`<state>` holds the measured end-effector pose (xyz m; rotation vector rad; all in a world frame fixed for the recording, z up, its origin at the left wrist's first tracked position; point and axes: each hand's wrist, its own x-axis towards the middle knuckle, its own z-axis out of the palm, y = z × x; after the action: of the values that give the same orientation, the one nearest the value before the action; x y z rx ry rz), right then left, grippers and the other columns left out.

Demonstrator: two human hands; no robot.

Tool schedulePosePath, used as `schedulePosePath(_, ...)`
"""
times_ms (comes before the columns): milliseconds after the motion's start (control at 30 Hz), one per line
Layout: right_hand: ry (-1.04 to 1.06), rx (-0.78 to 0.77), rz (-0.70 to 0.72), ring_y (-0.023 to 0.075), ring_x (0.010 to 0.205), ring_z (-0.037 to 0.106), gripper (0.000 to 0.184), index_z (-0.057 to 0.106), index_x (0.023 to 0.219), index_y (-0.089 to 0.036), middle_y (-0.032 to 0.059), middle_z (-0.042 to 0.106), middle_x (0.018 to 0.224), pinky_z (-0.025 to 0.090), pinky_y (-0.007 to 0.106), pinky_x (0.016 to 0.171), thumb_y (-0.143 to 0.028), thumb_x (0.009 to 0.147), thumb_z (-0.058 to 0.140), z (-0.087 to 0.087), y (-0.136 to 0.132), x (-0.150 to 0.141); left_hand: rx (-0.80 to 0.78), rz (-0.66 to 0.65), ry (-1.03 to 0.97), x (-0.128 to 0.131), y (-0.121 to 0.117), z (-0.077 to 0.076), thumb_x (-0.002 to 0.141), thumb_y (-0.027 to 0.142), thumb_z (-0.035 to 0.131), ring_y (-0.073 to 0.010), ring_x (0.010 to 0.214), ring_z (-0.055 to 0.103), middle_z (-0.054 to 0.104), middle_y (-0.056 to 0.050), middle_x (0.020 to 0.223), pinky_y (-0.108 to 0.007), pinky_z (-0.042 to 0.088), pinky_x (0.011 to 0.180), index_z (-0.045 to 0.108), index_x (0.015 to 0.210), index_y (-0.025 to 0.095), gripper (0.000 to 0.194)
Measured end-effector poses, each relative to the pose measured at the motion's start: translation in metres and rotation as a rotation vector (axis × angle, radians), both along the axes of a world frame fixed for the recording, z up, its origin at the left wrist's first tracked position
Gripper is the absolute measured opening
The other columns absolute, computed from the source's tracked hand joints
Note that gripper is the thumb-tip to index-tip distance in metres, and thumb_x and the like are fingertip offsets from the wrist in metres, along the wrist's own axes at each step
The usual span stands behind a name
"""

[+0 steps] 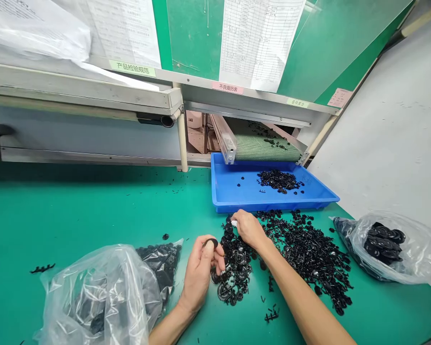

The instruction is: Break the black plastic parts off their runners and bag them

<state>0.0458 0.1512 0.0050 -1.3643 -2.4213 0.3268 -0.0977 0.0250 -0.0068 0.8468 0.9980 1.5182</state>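
My left hand (198, 268) holds a round black plastic disc (211, 242) between thumb and fingers, above the green tabletop. Just right of it lies a small pile of black round plastic parts (235, 268). At that pile's far end, my right hand (250, 229) reaches down with its fingers drawn together. A white covering shows on one of its fingertips; what those fingers grip is hidden. Farther right spreads a larger heap of small black parts (312, 249). Beside my left forearm stands a clear plastic bag (107, 292) with black parts in it.
A blue tray (224, 194) holding more black parts sits below the end of a green conveyor belt (262, 151). Another open plastic bag (416, 254) of black parts lies at the right. Black scraps (42, 269) are scattered on the table. A metal shelf (93, 91) overhangs the back left.
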Motion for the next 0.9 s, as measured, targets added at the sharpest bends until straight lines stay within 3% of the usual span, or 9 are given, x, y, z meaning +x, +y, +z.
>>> schedulePosePath(100, 0.041, 0.022, 0.005, 0.0181, 0.08, 0.054, 0.031, 0.061, 0.088, -0.017, 0.0075, 0.06, 0.092, 0.04, 0.027, 0.071, 0.0, 0.082, 0.037, 0.005, -0.013, 0.013, -0.036, -0.008, -0.106, 0.0, 0.001, 0.006, 0.088, 0.045, 0.055, -0.0077, 0.051, 0.054, 0.06, 0.001, 0.081, -0.018, 0.036, 0.04, 0.052, 0.087, 0.02, 0.024)
schedulePosePath(233, 0.143, 0.004, 0.086, 0.0151, 0.085, 0.057, 0.034, 0.059, 0.093, -0.019, 0.0045, 0.062, 0.097, 0.044, 0.026, 0.079, 0.002, 0.082, 0.034, 0.021, -0.054, 0.026, -0.115, -0.117, -0.169, 0.003, -0.001, 0.015, 0.086, 0.049, 0.057, -0.0064, 0.052, 0.051, 0.061, -0.001, 0.087, -0.016, 0.032, 0.038, 0.055, 0.087, 0.019, 0.03)
schedulePosePath(333, 0.395, -0.073, 0.221, 0.0158, 0.1, 0.058, 0.032, 0.061, 0.093, -0.019, 0.006, 0.062, 0.11, 0.044, 0.028, 0.089, 0.001, 0.084, 0.038, 0.028, -0.092, 0.023, -0.174, -0.229, -0.075, 0.008, -0.005, 0.013, 0.088, 0.052, 0.052, -0.0065, 0.045, 0.044, 0.057, 0.003, 0.066, -0.016, 0.027, 0.038, 0.054, 0.091, 0.02, 0.033)
schedulePosePath(433, 0.538, -0.16, 0.157, 0.0155, 0.095, 0.059, 0.035, 0.06, 0.105, -0.021, 0.0051, 0.062, 0.108, 0.047, 0.027, 0.084, 0.0, 0.083, 0.041, 0.026, -0.116, 0.017, -0.183, -0.282, 0.087, 0.014, -0.01, 0.007, 0.088, 0.055, 0.051, -0.0052, 0.04, 0.031, 0.04, 0.01, 0.05, -0.016, 0.022, 0.038, 0.052, 0.083, 0.019, 0.036)
schedulePosePath(600, 0.642, -0.202, 0.067, 0.0117, 0.072, 0.057, 0.032, 0.065, 0.101, -0.021, 0.0024, 0.06, 0.097, 0.047, 0.024, 0.067, -0.002, 0.08, 0.049, 0.014, -0.122, 0.015, -0.214, -0.242, 0.224, 0.021, -0.016, 0.011, 0.088, 0.058, 0.047, -0.0059, 0.043, 0.03, 0.037, 0.01, 0.053, -0.017, 0.023, 0.04, 0.048, 0.078, 0.02, 0.039)
schedulePosePath(733, 0.631, -0.092, 0.066, 0.0137, 0.073, 0.056, 0.032, 0.065, 0.101, -0.019, 0.0028, 0.059, 0.087, 0.047, 0.025, 0.067, -0.004, 0.081, 0.045, 0.011, -0.12, 0.014, -0.277, -0.268, 0.21, 0.024, -0.018, 0.017, 0.087, 0.06, 0.045, -0.0063, 0.042, 0.026, 0.037, 0.01, 0.05, -0.017, 0.019, 0.038, 0.045, 0.074, 0.021, 0.041)
schedulePosePath(900, 0.563, 0.022, 0.119, 0.0173, 0.081, 0.058, 0.034, 0.061, 0.111, -0.015, 0.0094, 0.06, 0.095, 0.05, 0.028, 0.071, -0.01, 0.09, 0.035, 0.012, -0.123, 0.004, -0.258, -0.164, 0.169, 0.024, -0.019, 0.014, 0.089, 0.056, 0.046, -0.0068, 0.042, 0.029, 0.037, 0.009, 0.047, -0.018, 0.024, 0.04, 0.039, 0.065, 0.021, 0.043)
